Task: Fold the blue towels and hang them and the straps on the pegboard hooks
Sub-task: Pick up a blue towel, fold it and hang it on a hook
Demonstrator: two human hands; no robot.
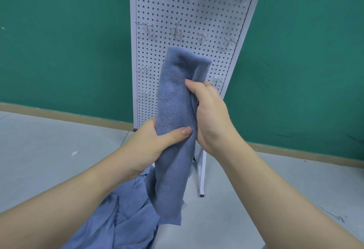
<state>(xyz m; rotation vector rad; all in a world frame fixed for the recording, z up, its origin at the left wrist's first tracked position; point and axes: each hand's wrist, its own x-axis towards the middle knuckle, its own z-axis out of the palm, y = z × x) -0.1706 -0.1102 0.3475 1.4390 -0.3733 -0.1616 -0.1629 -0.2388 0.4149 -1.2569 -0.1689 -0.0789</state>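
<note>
Both hands grip one folded towel point(175, 99) upright before the pegboard point(189, 22): left hand point(157, 142) curled round its middle, right hand point(210, 114) pinching the seam edge. Risk, as judged: loosening either grip lets the fold spring open, or the hanging tail drops onto the towel pile point(122, 219) on the floor. No legible brand, label or writing.

Two bare forearms reach in from the bottom corners of the view, each ending in a bare hand. No sleeve shows on either arm; whatever is worn stops beyond the frame's edge. The left hand point(157, 142) wears no ring, watch or glove, and its thumbnail is short and unpainted (the only nail plainly seen). The right hand point(212, 114) is likewise free of rings, bands or gloves, and its wrist is bare. Neither arm carries any marking, strap or bandage.
</note>
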